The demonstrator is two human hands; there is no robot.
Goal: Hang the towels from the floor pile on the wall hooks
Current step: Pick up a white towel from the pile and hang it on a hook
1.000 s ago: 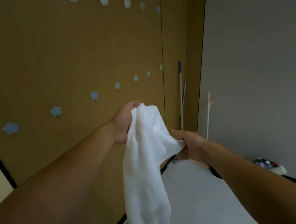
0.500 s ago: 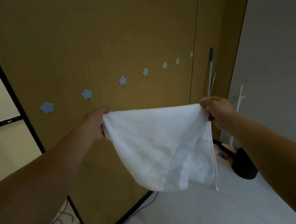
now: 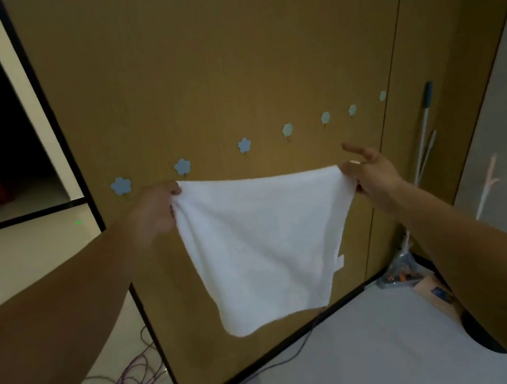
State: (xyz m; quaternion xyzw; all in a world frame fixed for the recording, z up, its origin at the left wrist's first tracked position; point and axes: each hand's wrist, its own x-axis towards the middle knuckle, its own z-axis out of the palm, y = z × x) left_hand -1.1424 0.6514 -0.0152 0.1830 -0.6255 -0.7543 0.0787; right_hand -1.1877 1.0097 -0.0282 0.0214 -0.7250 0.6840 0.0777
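I held a white towel (image 3: pixel 264 249) spread out in the middle of the frame, its top edge stretched between both hands and the rest hanging free in front of the brown wall panel (image 3: pixel 192 68). My left hand (image 3: pixel 157 212), left of centre, gripped the upper left corner with curled fingers. My right hand (image 3: pixel 370 173), right of centre, pinched the upper right corner, one finger sticking out straight above it. A row of blue flower hooks (image 3: pixel 182 166) ran across the panel just above the towel's top edge, not touching it. Purple cables (image 3: pixel 135 376) lay on the floor at lower left, and a mop handle (image 3: pixel 426 118) leaned at the right.
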